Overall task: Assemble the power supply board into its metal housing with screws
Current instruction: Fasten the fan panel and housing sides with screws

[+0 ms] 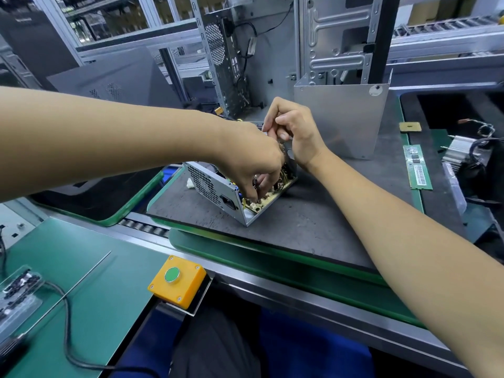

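The open metal housing (pixel 215 188) stands on the dark grey work pallet (pixel 300 222), its perforated side and power socket facing me. The power supply board (pixel 268 197) lies inside it, partly hidden. My left hand (pixel 253 162) reaches down into the housing, fingertips curled and pinching something small over the board; what it pinches is hidden. My right hand (pixel 296 130) is at the housing's far upper edge, thumb and fingers pinching that rim.
A bent metal cover (pixel 341 118) stands upright behind the housing. A memory stick (pixel 417 167) and a heatsink (pixel 463 151) lie at the right. A yellow box with a green button (pixel 177 279) sits near the front. A screw tray (pixel 19 293) and cable lie on the green mat at the left.
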Demonstrator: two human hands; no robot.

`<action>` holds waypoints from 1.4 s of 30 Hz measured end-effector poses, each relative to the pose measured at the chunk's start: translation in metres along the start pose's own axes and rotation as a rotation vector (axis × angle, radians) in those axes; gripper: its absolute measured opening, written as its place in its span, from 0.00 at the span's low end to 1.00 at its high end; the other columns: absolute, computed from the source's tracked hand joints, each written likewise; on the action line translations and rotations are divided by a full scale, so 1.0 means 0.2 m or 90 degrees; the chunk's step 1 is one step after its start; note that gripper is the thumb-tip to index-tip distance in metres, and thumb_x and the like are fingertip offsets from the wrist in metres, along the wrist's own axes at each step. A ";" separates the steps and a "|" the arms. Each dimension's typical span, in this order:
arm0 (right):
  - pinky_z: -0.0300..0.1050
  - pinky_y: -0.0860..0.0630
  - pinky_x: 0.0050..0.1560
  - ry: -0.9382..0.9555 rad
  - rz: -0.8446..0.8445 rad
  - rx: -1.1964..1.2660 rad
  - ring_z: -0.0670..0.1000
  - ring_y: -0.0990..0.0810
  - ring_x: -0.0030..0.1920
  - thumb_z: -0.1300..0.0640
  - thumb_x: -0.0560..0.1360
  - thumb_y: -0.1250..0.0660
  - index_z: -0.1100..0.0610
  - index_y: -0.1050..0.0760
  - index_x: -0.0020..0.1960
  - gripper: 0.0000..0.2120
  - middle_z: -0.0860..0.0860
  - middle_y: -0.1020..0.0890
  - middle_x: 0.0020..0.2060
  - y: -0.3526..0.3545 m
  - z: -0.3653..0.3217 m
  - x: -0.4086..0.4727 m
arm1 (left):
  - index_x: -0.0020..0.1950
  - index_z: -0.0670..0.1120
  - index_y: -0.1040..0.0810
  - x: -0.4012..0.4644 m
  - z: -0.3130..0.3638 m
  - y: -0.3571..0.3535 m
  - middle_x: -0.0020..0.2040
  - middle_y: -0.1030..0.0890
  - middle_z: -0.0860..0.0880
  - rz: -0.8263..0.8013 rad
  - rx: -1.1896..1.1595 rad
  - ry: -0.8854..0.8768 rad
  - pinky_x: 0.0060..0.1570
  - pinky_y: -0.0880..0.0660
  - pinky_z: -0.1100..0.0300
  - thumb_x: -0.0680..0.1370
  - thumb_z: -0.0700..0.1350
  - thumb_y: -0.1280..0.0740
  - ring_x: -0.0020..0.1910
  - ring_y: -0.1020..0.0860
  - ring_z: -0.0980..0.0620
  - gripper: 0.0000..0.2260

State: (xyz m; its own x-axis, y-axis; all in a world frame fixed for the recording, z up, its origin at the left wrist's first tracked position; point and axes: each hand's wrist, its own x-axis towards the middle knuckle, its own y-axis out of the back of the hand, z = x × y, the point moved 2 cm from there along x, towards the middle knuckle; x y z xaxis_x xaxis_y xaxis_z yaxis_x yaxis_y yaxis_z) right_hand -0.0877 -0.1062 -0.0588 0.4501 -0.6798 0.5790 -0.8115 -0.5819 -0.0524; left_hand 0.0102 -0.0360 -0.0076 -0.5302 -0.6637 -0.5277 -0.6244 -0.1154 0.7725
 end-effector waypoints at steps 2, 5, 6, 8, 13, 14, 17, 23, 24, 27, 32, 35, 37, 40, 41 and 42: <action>0.35 0.37 0.29 -0.002 0.001 0.010 0.47 0.35 0.25 0.51 0.64 0.41 0.67 0.25 0.41 0.18 0.58 0.26 0.26 0.00 0.00 0.00 | 0.51 0.62 0.15 0.01 0.00 -0.02 0.53 0.22 0.58 -0.002 -0.020 0.013 0.43 0.30 0.68 0.75 0.62 0.28 0.61 0.31 0.57 0.08; 0.37 0.36 0.30 -0.013 0.005 0.013 0.47 0.34 0.26 0.59 0.67 0.44 0.65 0.25 0.40 0.12 0.49 0.25 0.25 0.00 0.01 0.00 | 0.53 0.59 0.14 0.02 0.00 -0.03 0.55 0.20 0.54 -0.009 -0.060 0.032 0.44 0.42 0.83 0.77 0.60 0.28 0.64 0.30 0.53 0.09; 0.38 0.36 0.31 -0.015 0.010 0.014 0.48 0.33 0.26 0.60 0.67 0.45 0.65 0.25 0.40 0.12 0.50 0.25 0.26 0.00 0.01 0.00 | 0.54 0.58 0.14 0.02 -0.01 -0.03 0.54 0.19 0.53 -0.019 -0.072 0.035 0.43 0.40 0.81 0.77 0.59 0.27 0.64 0.27 0.51 0.09; 0.37 0.36 0.31 -0.017 0.015 0.014 0.48 0.33 0.26 0.61 0.67 0.45 0.66 0.25 0.41 0.12 0.51 0.25 0.27 0.00 0.01 0.00 | 0.53 0.58 0.13 0.03 -0.01 -0.03 0.53 0.17 0.54 -0.033 -0.083 0.045 0.37 0.36 0.74 0.76 0.58 0.27 0.62 0.23 0.49 0.09; 0.34 0.36 0.30 -0.010 0.014 0.002 0.45 0.31 0.26 0.62 0.68 0.45 0.68 0.24 0.41 0.13 0.53 0.24 0.27 0.00 0.01 -0.01 | 0.50 0.57 0.12 0.08 0.01 -0.03 0.50 0.15 0.56 -0.059 -0.077 0.079 0.37 0.33 0.76 0.75 0.56 0.24 0.55 0.20 0.53 0.07; 0.35 0.36 0.30 -0.008 0.013 -0.004 0.45 0.31 0.26 0.62 0.68 0.45 0.69 0.24 0.41 0.14 0.55 0.25 0.28 0.00 0.01 -0.01 | 0.49 0.56 0.12 0.09 0.02 -0.02 0.49 0.14 0.56 -0.059 -0.076 0.079 0.39 0.32 0.75 0.74 0.55 0.24 0.53 0.20 0.54 0.06; 0.36 0.37 0.30 -0.010 0.011 -0.019 0.44 0.32 0.25 0.61 0.68 0.45 0.71 0.25 0.41 0.15 0.57 0.25 0.28 0.00 0.01 -0.01 | 0.46 0.55 0.12 0.07 0.04 -0.01 0.46 0.14 0.57 -0.059 -0.070 0.080 0.40 0.32 0.72 0.73 0.54 0.23 0.47 0.20 0.55 0.05; 0.37 0.37 0.31 -0.023 0.013 -0.024 0.43 0.33 0.25 0.61 0.68 0.45 0.68 0.24 0.42 0.14 0.58 0.24 0.28 -0.01 0.01 0.00 | 0.45 0.55 0.13 0.07 0.07 -0.02 0.40 0.17 0.58 -0.043 -0.020 0.078 0.43 0.28 0.60 0.72 0.55 0.22 0.53 0.19 0.50 0.06; 0.37 0.37 0.31 -0.022 0.014 -0.025 0.43 0.33 0.26 0.61 0.68 0.45 0.68 0.24 0.42 0.14 0.58 0.24 0.28 -0.01 0.01 0.00 | 0.45 0.55 0.13 0.07 0.07 -0.02 0.39 0.18 0.59 -0.040 -0.017 0.078 0.40 0.29 0.60 0.72 0.55 0.22 0.53 0.20 0.50 0.06; 0.38 0.38 0.31 -0.025 0.017 -0.029 0.43 0.33 0.26 0.60 0.68 0.45 0.66 0.24 0.41 0.13 0.57 0.24 0.28 -0.01 0.00 0.00 | 0.45 0.57 0.13 0.07 0.07 -0.01 0.35 0.22 0.61 -0.029 -0.002 0.072 0.46 0.22 0.56 0.71 0.57 0.22 0.53 0.20 0.51 0.07; 0.38 0.39 0.31 -0.030 0.025 -0.026 0.43 0.32 0.26 0.60 0.68 0.45 0.67 0.24 0.42 0.14 0.57 0.25 0.27 -0.01 0.00 -0.01 | 0.49 0.53 0.12 0.07 0.07 0.00 0.40 0.18 0.59 -0.089 -0.049 0.065 0.44 0.29 0.61 0.74 0.52 0.23 0.45 0.21 0.57 0.06; 0.38 0.38 0.31 -0.025 0.022 -0.027 0.42 0.31 0.26 0.60 0.69 0.45 0.65 0.24 0.41 0.13 0.55 0.25 0.26 -0.01 0.01 -0.01 | 0.51 0.52 0.12 0.08 0.07 0.01 0.37 0.22 0.63 -0.108 -0.040 0.071 0.38 0.33 0.64 0.75 0.51 0.24 0.37 0.25 0.60 0.07; 0.37 0.38 0.31 -0.028 0.022 -0.024 0.43 0.31 0.26 0.60 0.69 0.45 0.64 0.25 0.40 0.12 0.56 0.25 0.27 -0.01 0.01 -0.01 | 0.51 0.52 0.11 0.09 0.08 0.00 0.39 0.19 0.60 -0.077 -0.024 0.079 0.32 0.35 0.68 0.75 0.49 0.24 0.37 0.26 0.59 0.07; 0.36 0.38 0.31 -0.029 0.024 -0.022 0.43 0.32 0.26 0.60 0.69 0.45 0.66 0.24 0.41 0.13 0.56 0.25 0.27 -0.01 0.01 -0.01 | 0.50 0.52 0.11 0.08 0.09 -0.01 0.46 0.14 0.56 -0.048 -0.011 0.085 0.28 0.37 0.74 0.74 0.49 0.24 0.37 0.26 0.59 0.06; 0.36 0.38 0.31 -0.029 0.025 -0.020 0.43 0.32 0.26 0.60 0.69 0.45 0.65 0.24 0.41 0.13 0.56 0.25 0.27 -0.01 0.01 -0.01 | 0.51 0.52 0.11 0.07 0.09 0.00 0.46 0.14 0.57 -0.052 -0.016 0.084 0.29 0.36 0.75 0.75 0.49 0.24 0.36 0.27 0.59 0.07; 0.36 0.38 0.31 -0.031 0.025 -0.015 0.43 0.33 0.26 0.60 0.68 0.45 0.65 0.25 0.40 0.12 0.56 0.25 0.27 -0.01 0.01 -0.01 | 0.51 0.52 0.11 0.07 0.09 0.00 0.47 0.14 0.57 -0.059 -0.023 0.082 0.30 0.36 0.75 0.75 0.50 0.24 0.35 0.27 0.59 0.07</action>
State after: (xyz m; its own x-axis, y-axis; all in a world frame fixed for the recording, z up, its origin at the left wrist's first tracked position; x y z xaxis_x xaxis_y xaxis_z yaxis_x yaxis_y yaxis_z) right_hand -0.0866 -0.1044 -0.0608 0.4349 -0.7234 0.5362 -0.8371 -0.5442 -0.0553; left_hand -0.0080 -0.0313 -0.0212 -0.3921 -0.7384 -0.5487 -0.6450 -0.2046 0.7363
